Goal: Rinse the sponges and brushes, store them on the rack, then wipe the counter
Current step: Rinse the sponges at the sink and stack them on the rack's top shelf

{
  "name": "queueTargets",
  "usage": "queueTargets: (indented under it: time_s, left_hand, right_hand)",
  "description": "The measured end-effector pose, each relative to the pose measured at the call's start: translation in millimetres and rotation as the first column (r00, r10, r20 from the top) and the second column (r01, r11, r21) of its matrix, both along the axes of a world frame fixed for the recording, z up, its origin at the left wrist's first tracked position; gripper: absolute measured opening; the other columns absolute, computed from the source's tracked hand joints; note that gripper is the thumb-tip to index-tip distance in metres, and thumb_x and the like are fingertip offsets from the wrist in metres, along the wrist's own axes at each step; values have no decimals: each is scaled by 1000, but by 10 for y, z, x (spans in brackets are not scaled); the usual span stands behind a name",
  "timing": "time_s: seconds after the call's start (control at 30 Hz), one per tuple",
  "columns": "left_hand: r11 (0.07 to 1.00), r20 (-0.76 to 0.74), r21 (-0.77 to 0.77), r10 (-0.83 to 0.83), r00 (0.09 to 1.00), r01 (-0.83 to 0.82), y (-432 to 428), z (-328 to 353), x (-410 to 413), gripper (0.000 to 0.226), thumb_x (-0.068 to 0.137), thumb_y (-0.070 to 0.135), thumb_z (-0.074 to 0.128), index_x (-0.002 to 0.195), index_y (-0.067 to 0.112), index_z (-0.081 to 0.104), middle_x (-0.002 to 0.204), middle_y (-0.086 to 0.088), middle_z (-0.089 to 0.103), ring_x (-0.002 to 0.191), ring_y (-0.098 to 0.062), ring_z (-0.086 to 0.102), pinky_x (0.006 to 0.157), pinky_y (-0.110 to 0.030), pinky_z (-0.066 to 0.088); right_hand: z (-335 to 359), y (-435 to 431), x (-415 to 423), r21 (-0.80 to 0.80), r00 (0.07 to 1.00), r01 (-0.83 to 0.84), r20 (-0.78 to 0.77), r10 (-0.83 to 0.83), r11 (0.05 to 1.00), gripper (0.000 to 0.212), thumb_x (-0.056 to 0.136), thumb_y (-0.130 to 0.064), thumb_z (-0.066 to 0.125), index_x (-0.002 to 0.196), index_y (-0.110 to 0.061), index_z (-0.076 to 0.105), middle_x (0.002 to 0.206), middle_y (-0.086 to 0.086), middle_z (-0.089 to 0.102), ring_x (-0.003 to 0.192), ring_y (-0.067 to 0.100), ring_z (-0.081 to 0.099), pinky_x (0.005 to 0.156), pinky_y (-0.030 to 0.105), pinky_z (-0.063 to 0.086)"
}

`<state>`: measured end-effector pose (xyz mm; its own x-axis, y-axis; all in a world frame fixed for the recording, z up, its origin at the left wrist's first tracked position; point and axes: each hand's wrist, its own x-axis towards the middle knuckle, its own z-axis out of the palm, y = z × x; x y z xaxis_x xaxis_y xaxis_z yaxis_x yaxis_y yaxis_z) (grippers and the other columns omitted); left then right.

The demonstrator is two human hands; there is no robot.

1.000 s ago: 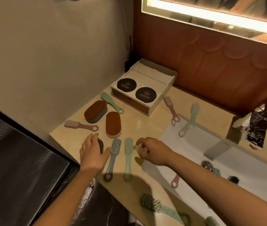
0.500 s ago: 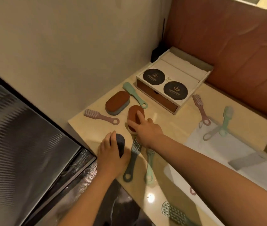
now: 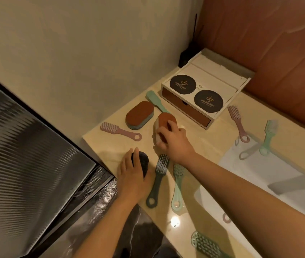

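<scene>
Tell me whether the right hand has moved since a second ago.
Yes. The right hand went from beside the mint brush head away toward the white box, and now grips the nearer brown sponge.

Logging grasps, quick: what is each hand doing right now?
Left hand: grips the dark sponge.
Right hand: grips the brown-topped sponge.

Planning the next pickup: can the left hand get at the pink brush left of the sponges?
Likely yes: only bare counter lies between the left hand and the pink brush. But it holds the dark sponge, so free it first.
</scene>
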<state>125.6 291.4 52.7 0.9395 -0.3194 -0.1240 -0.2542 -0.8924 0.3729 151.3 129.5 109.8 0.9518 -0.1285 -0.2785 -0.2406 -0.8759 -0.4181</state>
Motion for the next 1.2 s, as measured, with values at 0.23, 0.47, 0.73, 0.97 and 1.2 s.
queueTargets:
  time_s: [0.23,0.47,0.73,0.97,1.2]
  left_hand:
    - [1000,-67,22,6,998,-4,13,35,18,75,90,46,46,148,21,6,155,-13,9,140,-32,16,113,-41,18]
    - [888,-99,-425,147,984,-175,-61,319,3,58,80,17,69,133,8,47,124,-15,50,115,-33,46,95,-33,37]
    - [607,-540,-702,-112,834,-373,-588,866,-382,46,93,20,52,137,23,40,127,2,49,109,-13,49,80,-18,45]
    - [531,-737,-671,-399,546,-517,-1170,1087,-940,32,98,28,34,127,23,47,118,-6,62,103,-18,60,88,-31,47]
    - [535,-655,-755,-589,474,-379,-1508,1239,-1490,43,97,34,34,140,31,35,129,-3,58,113,-14,59,85,-28,54]
  right_hand:
    - [209,-270,-561,343,937,208,198,-287,916,8,89,-21,59,91,-25,65,138,1,40,132,22,33,106,35,30]
    - [409,-458,-1234,577,808,316,252,-533,753,17,86,-9,61,85,-25,59,112,2,56,112,15,47,93,24,39]
    - [508,-565,-1938,847,586,438,-14,-810,302,46,87,-11,61,121,-40,45,118,-10,47,93,12,62,78,37,56]
    - [668,-633,-2449,899,532,400,-70,-844,177,44,89,-12,59,127,-31,50,117,-15,52,80,-12,64,77,25,56]
    - [779,-682,-2908,889,520,375,34,-853,264,46,85,-16,64,127,-29,54,123,-10,59,103,12,64,87,43,55]
